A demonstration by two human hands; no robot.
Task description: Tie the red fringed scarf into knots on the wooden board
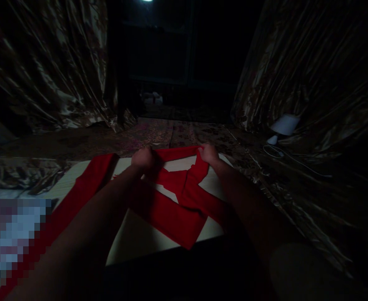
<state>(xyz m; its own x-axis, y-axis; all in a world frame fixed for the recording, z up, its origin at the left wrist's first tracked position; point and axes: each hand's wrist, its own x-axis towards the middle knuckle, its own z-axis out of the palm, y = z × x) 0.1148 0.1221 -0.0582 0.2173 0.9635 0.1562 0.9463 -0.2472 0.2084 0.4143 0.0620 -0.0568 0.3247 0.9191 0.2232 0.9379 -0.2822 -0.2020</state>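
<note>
A long red scarf [171,213] lies in loops and folds across a pale table [133,240]. My left hand [143,159] is closed around one part of it near the table's far side. At the right, my right hand [209,153] grips another part, thumb on top. Between both fists a band of the red cloth runs roughly straight. Below that band the fabric crosses over itself, and one long strip extends down to the lower left. My forearms cover some of the cloth, and dim light hides its finer detail.
A patterned cover [146,131] spreads beyond the table. Shiny curtains [77,83] hang on both sides of a dark window. A small white lamp [285,124] with a loose cord stands at right. Something pixelated [11,238] fills the lower left.
</note>
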